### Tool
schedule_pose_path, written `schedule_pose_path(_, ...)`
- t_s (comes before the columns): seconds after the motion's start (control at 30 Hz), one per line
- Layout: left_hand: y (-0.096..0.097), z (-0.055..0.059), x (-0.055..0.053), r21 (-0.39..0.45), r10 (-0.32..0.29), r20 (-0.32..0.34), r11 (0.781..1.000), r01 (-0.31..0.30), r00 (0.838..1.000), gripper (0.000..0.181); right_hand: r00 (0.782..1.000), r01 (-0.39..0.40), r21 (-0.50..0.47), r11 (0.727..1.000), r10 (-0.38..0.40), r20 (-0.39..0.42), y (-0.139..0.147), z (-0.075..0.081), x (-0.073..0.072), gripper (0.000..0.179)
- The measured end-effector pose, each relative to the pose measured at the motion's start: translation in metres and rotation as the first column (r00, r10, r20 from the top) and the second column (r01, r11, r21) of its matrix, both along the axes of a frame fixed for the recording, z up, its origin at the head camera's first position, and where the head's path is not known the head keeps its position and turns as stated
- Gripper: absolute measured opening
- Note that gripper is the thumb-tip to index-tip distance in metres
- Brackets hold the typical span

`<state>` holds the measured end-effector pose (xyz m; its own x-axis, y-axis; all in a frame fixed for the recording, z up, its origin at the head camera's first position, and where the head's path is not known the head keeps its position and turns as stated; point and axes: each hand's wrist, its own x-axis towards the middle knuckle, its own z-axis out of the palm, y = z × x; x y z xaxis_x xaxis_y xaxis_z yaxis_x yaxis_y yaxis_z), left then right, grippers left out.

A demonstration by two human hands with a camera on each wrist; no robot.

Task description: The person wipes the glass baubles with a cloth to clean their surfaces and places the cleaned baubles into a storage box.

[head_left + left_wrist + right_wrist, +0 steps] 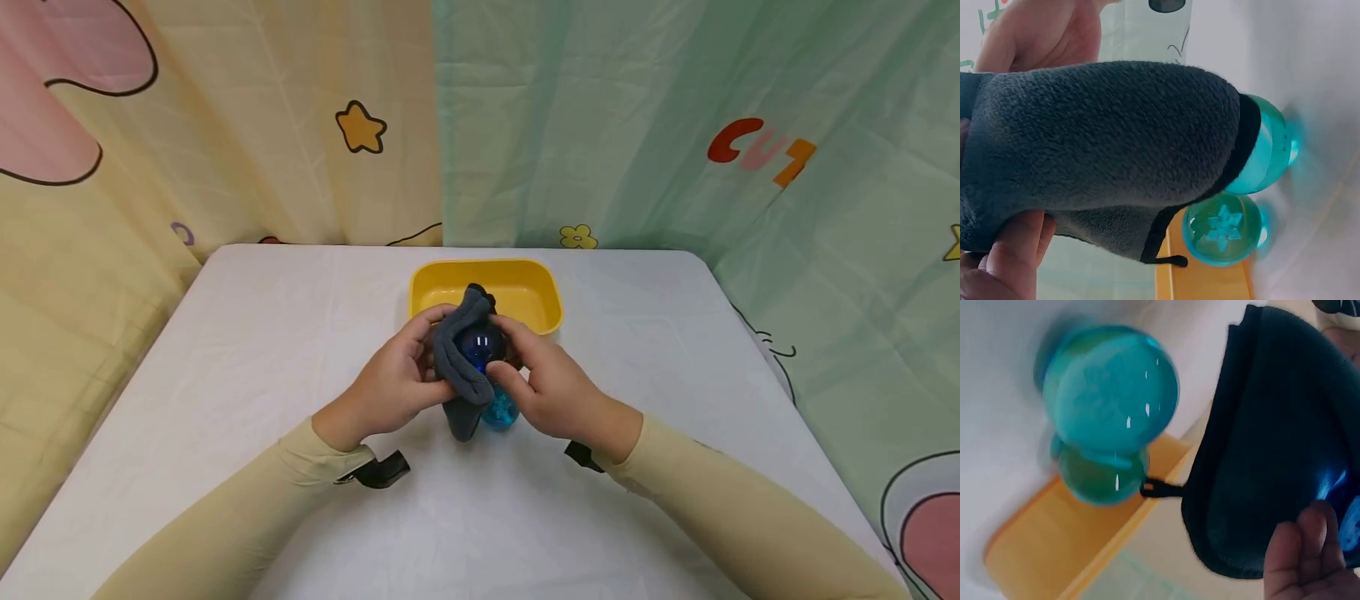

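Observation:
A dark grey fleecy cloth (459, 358) with black edging is wrapped partly round a dark blue see-through ball (480, 343). My left hand (393, 375) grips the cloth from its left side, thumb in front. From the right, my right hand (558, 387) holds the blue ball, with its thumb on the near side and its fingers behind. The right wrist view shows the cloth's dark inner face and the right fingertips (1313, 534) by the shiny ball. Below the cloth, a teal see-through ball (501, 410) stands on the table.
Another teal ball with a snowflake shape (1224, 229) sits close to the first, partly hidden by the hands in the head view. Behind them stands a yellow tray (525, 325) on the white tabletop (300, 300). Patterned curtains (525, 125) hang beyond the table.

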<state>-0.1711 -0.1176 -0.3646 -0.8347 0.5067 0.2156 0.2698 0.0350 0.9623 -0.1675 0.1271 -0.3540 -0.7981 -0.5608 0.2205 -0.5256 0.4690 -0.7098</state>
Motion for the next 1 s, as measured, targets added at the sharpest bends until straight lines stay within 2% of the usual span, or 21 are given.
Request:
schedule_pose_path(0.07, -0.0005, 0.0011, -0.0008, 0.002, 0.006, -0.009, 1.000, -0.006, 1.000, 0.081, 0.994, -0.026, 0.052, 0.998, 0.032, -0.106, 0.0006, 0.0006, 0.0000, 0.068)
schedule_pose_path(0.13, -0.0012, 0.0022, -0.0016, 0.006, 0.009, -0.012, 1.000, -0.009, 1.000, 0.081, 0.983, -0.029, 0.101, 0.994, 0.047, -0.177, 0.0013, 0.0021, -0.0003, 0.073)
schedule_pose_path(0.27, -0.0020, 0.0030, -0.0021, 0.014, 0.000, -0.005, 1.000, 0.000, 1.000, 0.081, 0.962, 0.032, 0.205, 0.978, 0.025, -0.273, 0.0016, 0.0058, -0.0027, 0.068)
schedule_pose_path(0.4, -0.0022, 0.0011, -0.0009, 0.015, -0.013, 0.004, 1.000, 0.013, 1.000, 0.079, 0.929, 0.086, 0.247, 0.965, 0.012, -0.370, 0.0029, 0.0064, -0.0044, 0.065)
schedule_pose_path(0.43, -0.0022, 0.0006, -0.0006, 0.016, -0.014, 0.007, 1.000, 0.014, 1.000, 0.079, 0.930, 0.082, 0.233, 0.969, 0.010, -0.368, 0.0034, 0.0059, -0.0046, 0.065)
schedule_pose_path(0.5, -0.0022, -0.0003, 0.0000, 0.014, -0.016, 0.012, 1.000, 0.016, 1.000, 0.079, 0.955, 0.051, 0.174, 0.983, 0.003, -0.297, 0.0036, 0.0050, -0.0046, 0.063)
schedule_pose_path(0.57, -0.0019, -0.0006, 0.0005, 0.014, -0.015, 0.017, 1.000, 0.015, 1.000, 0.078, 0.989, 0.018, 0.086, 0.996, -0.005, -0.151, 0.0031, 0.0036, -0.0041, 0.055)
schedule_pose_path(0.6, -0.0018, -0.0006, 0.0006, 0.013, -0.014, 0.019, 1.000, 0.014, 1.000, 0.078, 0.997, 0.014, 0.041, 0.999, -0.011, -0.077, 0.0028, 0.0033, -0.0036, 0.051)
schedule_pose_path(0.63, -0.0017, -0.0006, 0.0007, 0.013, -0.013, 0.020, 1.000, 0.013, 1.000, 0.078, 1.000, 0.014, 0.000, 1.000, -0.014, -0.013, 0.0022, 0.0030, -0.0032, 0.048)
schedule_pose_path(0.7, -0.0015, -0.0002, 0.0008, 0.013, -0.012, 0.017, 1.000, 0.012, 1.000, 0.078, 0.999, 0.015, -0.031, 0.999, -0.014, 0.041, 0.0014, 0.0023, -0.0024, 0.045)
schedule_pose_path(0.77, -0.0012, 0.0004, 0.0007, 0.014, -0.013, 0.012, 1.000, 0.013, 1.000, 0.078, 1.000, 0.003, -0.014, 1.000, -0.003, 0.017, 0.0010, 0.0009, -0.0021, 0.051)
schedule_pose_path(0.83, -0.0011, 0.0009, 0.0006, 0.014, -0.013, 0.003, 1.000, 0.013, 1.000, 0.078, 0.997, -0.012, 0.027, 1.000, 0.014, -0.072, 0.0015, 0.0010, -0.0014, 0.063)
schedule_pose_path(0.93, -0.0011, 0.0016, 0.0004, 0.019, -0.009, -0.011, 1.000, 0.010, 1.000, 0.079, 0.978, -0.042, 0.092, 0.995, 0.060, -0.199, 0.0034, 0.0019, -0.0015, 0.077)
schedule_pose_path(1.0, -0.0013, 0.0018, 0.0002, 0.022, -0.004, -0.017, 1.000, 0.004, 1.000, 0.080, 0.963, -0.035, 0.143, 0.989, 0.072, -0.261, 0.0043, 0.0044, -0.0014, 0.076)
